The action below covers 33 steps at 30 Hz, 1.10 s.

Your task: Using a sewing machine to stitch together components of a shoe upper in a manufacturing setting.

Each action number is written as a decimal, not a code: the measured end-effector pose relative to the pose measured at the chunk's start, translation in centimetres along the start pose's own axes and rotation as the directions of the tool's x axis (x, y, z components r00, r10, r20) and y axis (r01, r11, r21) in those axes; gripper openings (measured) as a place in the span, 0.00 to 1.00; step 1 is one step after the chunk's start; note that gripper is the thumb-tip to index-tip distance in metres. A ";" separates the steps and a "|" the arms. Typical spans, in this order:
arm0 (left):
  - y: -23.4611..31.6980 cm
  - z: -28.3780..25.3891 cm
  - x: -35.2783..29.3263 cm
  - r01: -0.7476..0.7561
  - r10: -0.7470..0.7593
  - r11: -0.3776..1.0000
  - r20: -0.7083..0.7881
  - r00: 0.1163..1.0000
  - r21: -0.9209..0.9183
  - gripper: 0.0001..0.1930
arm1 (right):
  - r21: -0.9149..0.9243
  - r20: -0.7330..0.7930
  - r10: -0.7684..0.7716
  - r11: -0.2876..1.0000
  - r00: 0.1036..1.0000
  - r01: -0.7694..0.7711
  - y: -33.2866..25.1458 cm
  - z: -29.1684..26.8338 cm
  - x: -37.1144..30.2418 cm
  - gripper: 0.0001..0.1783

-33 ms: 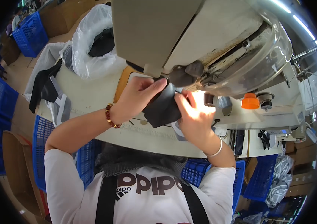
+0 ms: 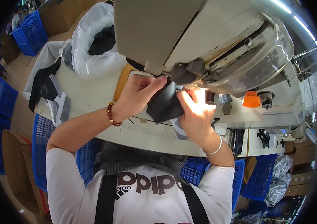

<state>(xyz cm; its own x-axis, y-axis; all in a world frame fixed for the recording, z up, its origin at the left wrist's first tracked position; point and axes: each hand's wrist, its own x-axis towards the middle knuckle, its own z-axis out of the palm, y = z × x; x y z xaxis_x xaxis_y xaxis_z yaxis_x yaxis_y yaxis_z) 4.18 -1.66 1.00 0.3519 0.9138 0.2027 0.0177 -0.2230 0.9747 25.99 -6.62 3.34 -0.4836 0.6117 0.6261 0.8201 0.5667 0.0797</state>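
Under the head of a sewing machine (image 2: 154, 31), both my hands hold a black, leather-like piece (image 2: 165, 104). My left hand (image 2: 135, 96) pinches its upper left edge between thumb and fingers, close to the machine's working point. My right hand (image 2: 197, 116) grips the right side, its fingers partly washed out by the machine's bright lamp. The piece is bent, with its lower corner hanging toward me. A grey-and-white strip (image 2: 179, 128) shows below it, beside my right hand. The needle area is hidden behind my fingers and the machine parts.
At the left of the table (image 2: 87, 91) lie black-and-grey cut pieces (image 2: 50, 91) and a clear plastic bag (image 2: 85, 56) with black material inside. A transparent guard (image 2: 266, 63) curves over the machine's right side, near an orange knob (image 2: 251, 99). Blue crates (image 2: 41, 138) stand below the table.
The lower part of the black piece has swung slightly up and to the right. Both hands keep their hold and have barely shifted.
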 end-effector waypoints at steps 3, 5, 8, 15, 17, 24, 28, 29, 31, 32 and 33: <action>-0.8 1.3 -0.8 -0.261 0.237 0.947 -0.141 0.961 -0.188 0.22 | 0.173 -0.109 0.103 0.981 0.989 -0.083 2.1 1.9 -1.3 0.22; -1.3 2.2 -1.1 -0.337 0.304 0.922 -0.182 0.935 -0.191 0.16 | 0.217 -0.095 0.209 0.959 0.973 -0.185 3.5 3.0 -2.2 0.16; -1.6 3.1 -0.7 -0.516 0.613 0.786 -0.310 0.727 0.341 0.14 | 0.831 0.159 0.561 0.368 0.812 -0.417 5.3 3.8 -2.9 0.14; -0.9 2.9 -0.8 -0.529 0.797 0.554 -0.225 0.561 0.642 0.14 | 0.949 0.262 0.393 -0.270 0.881 -0.162 7.3 5.0 -2.1 0.17; -0.7 2.9 -0.5 -0.592 0.880 0.399 -0.113 0.461 0.700 0.12 | 0.949 0.189 0.330 -0.305 0.925 -0.085 7.4 5.0 -1.9 0.20; -0.8 4.8 0.1 -0.285 0.856 0.240 -0.064 0.513 0.928 0.10 | 0.926 0.347 0.459 -0.307 0.818 -0.221 7.4 4.6 -0.5 0.19; -0.6 5.0 0.4 -0.289 0.855 0.246 -0.067 0.515 0.925 0.09 | 0.894 0.439 0.371 -0.275 0.818 -0.355 8.2 4.8 0.5 0.29; -0.5 4.9 0.3 -0.290 0.855 0.240 -0.060 0.515 0.927 0.09 | 0.896 0.424 0.334 -0.290 0.842 -0.336 8.4 4.8 0.5 0.33; -0.3 4.8 0.1 -0.299 0.847 0.233 -0.041 0.530 0.925 0.09 | 0.905 0.358 0.247 -0.328 0.900 -0.270 8.8 5.1 0.5 0.22; -0.2 4.8 -0.2 -0.297 0.835 0.248 -0.048 0.547 0.922 0.09 | 0.869 0.404 0.231 -0.401 0.885 -0.292 9.1 5.3 0.5 0.20; -0.1 4.8 -0.4 -0.299 0.835 0.241 -0.041 0.548 0.923 0.09 | 0.867 0.406 0.259 -0.412 0.876 -0.280 9.3 5.4 0.4 0.17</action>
<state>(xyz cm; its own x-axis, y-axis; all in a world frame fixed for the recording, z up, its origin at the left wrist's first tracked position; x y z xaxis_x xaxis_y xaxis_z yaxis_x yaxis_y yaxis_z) 8.49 -3.64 0.33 0.1694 0.3284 0.9292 0.7634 -0.6400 0.0870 31.74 1.86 0.09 -0.3360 0.9069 0.2544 -0.4680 0.0736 -0.8806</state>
